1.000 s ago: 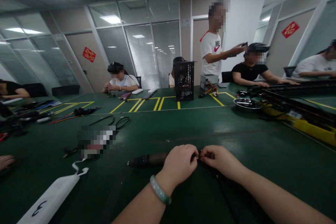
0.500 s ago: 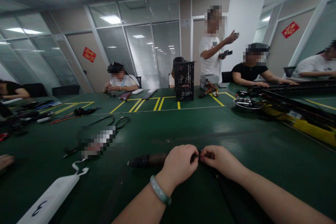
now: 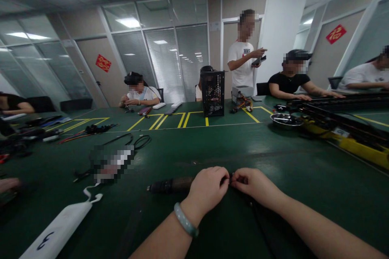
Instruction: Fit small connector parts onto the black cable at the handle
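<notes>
A dark, cylindrical electric screwdriver [image 3: 170, 185] lies on the green table, its metal tip to the left and its right part behind my left hand [image 3: 208, 188]. My left hand, with a bracelet at its wrist, is closed, thumb against fingertips. Just to its right, my right hand [image 3: 255, 188] is pinched too, fingertips almost meeting those of the left. A small dark piece shows between them, too small to make out. Below the right hand a black cable [image 3: 258, 216] runs toward the table's near edge.
At left lie a white strip [image 3: 60, 230] marked 3 and a blurred packet [image 3: 114, 166] with black cables. A black computer case [image 3: 213, 93] stands at the far side. Near the right edge are a metal bowl [image 3: 285, 120] and a yellow-and-black rack [image 3: 358, 143]. Several people surround the table.
My two hands and the screwdriver stay almost still. The standing person has lowered a raised hand to a dark object. Another person's hand at the left edge has moved slightly and is blurred.
</notes>
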### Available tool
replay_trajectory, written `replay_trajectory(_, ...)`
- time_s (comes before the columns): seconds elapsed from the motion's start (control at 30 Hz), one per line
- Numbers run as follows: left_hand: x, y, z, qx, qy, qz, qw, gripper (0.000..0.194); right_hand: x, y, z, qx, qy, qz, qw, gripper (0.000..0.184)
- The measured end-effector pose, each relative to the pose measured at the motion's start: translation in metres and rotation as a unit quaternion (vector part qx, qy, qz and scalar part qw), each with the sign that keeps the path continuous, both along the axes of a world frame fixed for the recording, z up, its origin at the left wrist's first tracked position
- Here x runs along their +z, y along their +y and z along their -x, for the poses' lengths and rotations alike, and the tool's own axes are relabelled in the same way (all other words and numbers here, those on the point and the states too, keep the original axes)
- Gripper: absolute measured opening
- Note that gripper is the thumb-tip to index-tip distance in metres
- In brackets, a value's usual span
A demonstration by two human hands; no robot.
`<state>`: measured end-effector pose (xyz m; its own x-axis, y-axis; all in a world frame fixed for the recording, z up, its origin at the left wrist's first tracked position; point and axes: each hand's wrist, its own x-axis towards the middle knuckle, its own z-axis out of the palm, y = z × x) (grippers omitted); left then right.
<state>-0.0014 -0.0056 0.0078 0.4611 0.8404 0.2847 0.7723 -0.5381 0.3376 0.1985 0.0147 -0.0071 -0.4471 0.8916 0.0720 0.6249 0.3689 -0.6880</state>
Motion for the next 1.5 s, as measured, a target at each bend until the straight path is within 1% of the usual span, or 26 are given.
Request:
replay_trajectory(0.2, 0.0023, -0.0021, 0.0005, -0.009, 0.001, 0.011, 1.0, 0.016, 0.0021, -0.0008, 0.0004, 0.004, 0.002, 0.001, 1.0, 0.01)
replay_trajectory(0.33, 0.0035, -0.0027, 0.0001, -0.009, -0.004, 0.013, 1.0, 0.017, 0.0039, -0.0021, 0.001, -0.002, 0.003, 0.003, 1.0, 0.01)
replay_trajectory(0.73, 0.0002, -0.0011, 0.001, -0.009, -0.017, 0.009, 1.0, 0.019, 0.0012, -0.0013, 0.001, -0.008, 0.021, 0.017, 1.0, 0.012)
replay_trajectory(0.97, 0.001, -0.0018, 0.0007, 0.004, 0.008, 0.024, 1.0, 0.018, 0.0017, -0.0018, 0.0006, -0.012, 0.012, 0.017, 1.0, 0.014)
replay_trajectory(1.2, -0.0012, -0.0005, 0.0004, 0.01, 0.014, 0.026, 1.0, 0.014, -0.0027, -0.0003, -0.0001, -0.014, 0.02, 0.012, 1.0, 0.013)
replay_trajectory(1.5, -0.0002, -0.001, 0.0009, 0.006, 0.011, 0.024, 1.0, 0.009, -0.0028, 0.001, -0.0002, -0.016, 0.014, 0.01, 1.0, 0.012)
